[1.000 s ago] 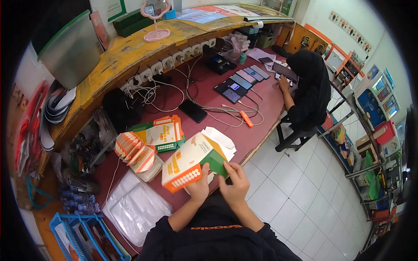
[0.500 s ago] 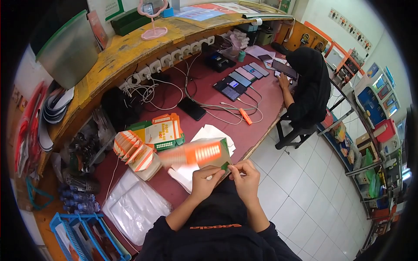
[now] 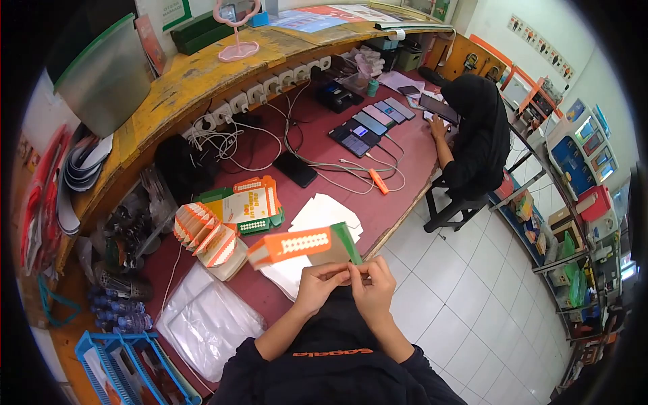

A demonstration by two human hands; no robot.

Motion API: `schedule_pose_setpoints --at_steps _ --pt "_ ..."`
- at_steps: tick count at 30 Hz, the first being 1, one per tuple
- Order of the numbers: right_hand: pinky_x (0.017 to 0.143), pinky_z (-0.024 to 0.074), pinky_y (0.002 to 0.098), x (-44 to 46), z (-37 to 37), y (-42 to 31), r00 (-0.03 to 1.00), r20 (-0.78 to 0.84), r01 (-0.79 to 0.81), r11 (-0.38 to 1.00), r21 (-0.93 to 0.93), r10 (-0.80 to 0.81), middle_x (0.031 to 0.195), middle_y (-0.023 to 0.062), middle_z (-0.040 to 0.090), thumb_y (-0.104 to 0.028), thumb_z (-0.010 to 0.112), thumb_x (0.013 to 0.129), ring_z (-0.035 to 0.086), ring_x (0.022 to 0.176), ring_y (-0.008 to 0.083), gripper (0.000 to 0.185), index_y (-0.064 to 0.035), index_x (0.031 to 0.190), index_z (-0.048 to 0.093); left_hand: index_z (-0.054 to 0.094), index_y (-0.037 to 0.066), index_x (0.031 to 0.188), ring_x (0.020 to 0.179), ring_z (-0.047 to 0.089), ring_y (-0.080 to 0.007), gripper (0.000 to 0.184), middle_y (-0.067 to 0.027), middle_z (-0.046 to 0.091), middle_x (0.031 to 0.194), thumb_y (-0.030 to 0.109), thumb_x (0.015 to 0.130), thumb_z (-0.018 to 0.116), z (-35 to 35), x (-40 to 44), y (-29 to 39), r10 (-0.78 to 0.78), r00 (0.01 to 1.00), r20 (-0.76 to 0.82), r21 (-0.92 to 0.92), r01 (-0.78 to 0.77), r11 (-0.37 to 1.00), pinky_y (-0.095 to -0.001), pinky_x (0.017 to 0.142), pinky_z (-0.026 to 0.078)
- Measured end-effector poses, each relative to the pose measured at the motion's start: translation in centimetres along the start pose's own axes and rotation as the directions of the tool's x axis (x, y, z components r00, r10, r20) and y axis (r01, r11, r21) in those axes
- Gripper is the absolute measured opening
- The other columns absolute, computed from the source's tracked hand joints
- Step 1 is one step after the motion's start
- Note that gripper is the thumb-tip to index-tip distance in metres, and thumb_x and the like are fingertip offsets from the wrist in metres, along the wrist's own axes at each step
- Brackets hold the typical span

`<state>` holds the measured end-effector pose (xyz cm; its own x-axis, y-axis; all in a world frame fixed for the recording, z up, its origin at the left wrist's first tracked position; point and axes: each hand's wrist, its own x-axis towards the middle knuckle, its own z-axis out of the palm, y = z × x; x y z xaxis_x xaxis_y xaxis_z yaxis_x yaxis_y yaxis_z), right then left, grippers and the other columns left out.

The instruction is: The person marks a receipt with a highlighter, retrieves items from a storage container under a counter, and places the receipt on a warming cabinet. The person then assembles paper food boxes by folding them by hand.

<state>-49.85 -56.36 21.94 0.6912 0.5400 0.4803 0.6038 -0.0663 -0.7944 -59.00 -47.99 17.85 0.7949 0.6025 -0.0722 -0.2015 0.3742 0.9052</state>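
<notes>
Just below the frame's middle, the left hand [image 3: 316, 287] and right hand [image 3: 374, 287] pinch the cardboard box [image 3: 295, 244] between their fingers, and its green flap [image 3: 344, 243] could rip if pulled too hard.

On my red table [image 3: 379, 214] lie plastic bags [image 3: 209, 317] near left, cartons [image 3: 248, 206] and white card [image 3: 327, 212] beyond, then cables [image 3: 226, 132], phones [image 3: 372, 121] and papers [image 3: 399, 82] far right.

A yellow-edged counter [image 3: 169, 81] curves above a maroon desk [image 3: 405, 182] beside white floor tiles [image 3: 459, 290].
</notes>
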Motion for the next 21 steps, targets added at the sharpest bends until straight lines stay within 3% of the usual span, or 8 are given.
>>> schedule_pose_setpoints --at_steps 2,6,8,12,14,17,18,21 --pt "0.046 0.0438 0.0238 -0.1 -0.1 -0.3 0.989 0.103 -0.130 0.970 0.207 0.110 0.072 0.0080 0.053 -0.001 0.068 0.076 0.055 0.056 0.0136 0.005 0.0011 0.076 0.063 0.061 -0.006 0.104 0.083 0.062 -0.0147 0.021 -0.0120 0.064 0.095 0.003 0.084 0.061 0.0 -0.2 0.5 0.003 0.996 -0.084 -0.016 -0.004 1.000 -0.0256 0.074 0.053" --pt "0.050 0.0467 0.0264 -0.5 -0.3 -0.6 0.969 0.174 -0.222 0.926 0.305 0.175 0.078 0.0103 0.057 0.000 0.066 0.076 0.057 0.059 0.0180 0.009 -0.0001 0.084 0.066 0.060 -0.005 0.106 0.083 0.062 -0.0135 0.023 -0.0083 0.064 0.092 0.000 0.084 0.061 -0.1 -0.1 0.8 0.003 0.994 -0.113 -0.094 -0.014 0.995 -0.0240 0.070 0.054" --pt "0.057 0.0477 0.0282 -1.2 0.7 -0.2 0.995 0.034 0.093 0.989 0.110 -0.098 0.087 0.0111 0.060 0.000 0.065 0.074 0.056 0.065 0.0212 0.015 -0.0015 0.089 0.067 0.061 -0.007 0.102 0.082 0.060 -0.0115 0.020 -0.0078 0.062 0.094 0.001 0.085 0.060 0.2 0.1 0.3 0.057 0.973 -0.223 -0.131 -0.088 0.987 -0.0197 0.065 0.051" --pt "0.070 0.0452 0.0306 -1.9 1.3 0.8 0.970 0.158 0.186 0.983 0.001 -0.184 0.096 0.0102 0.059 -0.005 0.065 0.072 0.053 0.086 0.0230 0.017 -0.0030 0.088 0.068 0.064 -0.006 0.098 0.076 0.057 -0.0096 0.017 -0.0078 0.061 0.093 0.005 0.086 0.059 -1.3 0.7 -2.0 0.206 0.951 -0.229 -0.029 -0.219 0.975 -0.0199 0.059 0.046" --pt "0.074 0.0444 0.0315 -0.6 0.2 1.6 0.967 0.147 0.211 0.977 -0.016 -0.207 0.099 0.0112 0.058 -0.006 0.066 0.072 0.052 0.089 0.0246 0.020 -0.0036 0.091 0.067 0.066 -0.003 0.094 0.068 0.053 -0.0080 0.015 -0.0061 0.060 0.087 0.008 0.087 0.058 -2.1 0.5 -2.1 0.160 0.985 -0.065 0.185 -0.145 0.972 -0.0225 0.057 0.043" --pt "0.084 0.0417 0.0353 2.0 -0.5 1.4 0.980 0.105 0.172 0.985 -0.010 -0.170 0.105 0.0139 0.054 -0.011 0.071 0.070 0.050 0.099 0.0283 0.035 -0.0042 0.103 0.061 0.066 0.001 0.083 0.059 0.055 -0.0172 0.011 -0.0052 0.054 0.071 0.010 0.081 0.061 -1.7 -0.4 -0.7 0.316 0.855 0.412 0.726 -0.517 0.453 -0.0279 0.054 0.046" --pt "0.084 0.0421 0.0360 2.9 -0.6 1.1 0.989 0.117 0.087 0.996 0.000 -0.086 0.107 0.0149 0.053 -0.012 0.071 0.071 0.050 0.101 0.0282 0.038 -0.0040 0.106 0.058 0.063 0.004 0.081 0.060 0.055 -0.0214 0.010 -0.0057 0.051 0.067 0.012 0.076 0.063 -1.5 -0.6 -1.0 0.392 0.692 0.607 0.667 -0.711 0.222 -0.0310 0.054 0.047" --pt "0.076 0.0480 0.0344 3.3 -0.4 2.8 0.991 0.123 -0.057 0.997 0.044 0.051 0.098 0.0149 0.058 -0.015 0.074 0.072 0.059 0.090 0.0241 0.045 -0.0014 0.109 0.053 0.065 0.006 0.090 0.063 0.057 -0.0167 0.018 -0.0021 0.054 0.070 0.012 0.073 0.066 -1.9 -1.6 -0.6 0.250 0.609 0.752 0.618 -0.784 0.051 -0.0297 0.052 0.046"
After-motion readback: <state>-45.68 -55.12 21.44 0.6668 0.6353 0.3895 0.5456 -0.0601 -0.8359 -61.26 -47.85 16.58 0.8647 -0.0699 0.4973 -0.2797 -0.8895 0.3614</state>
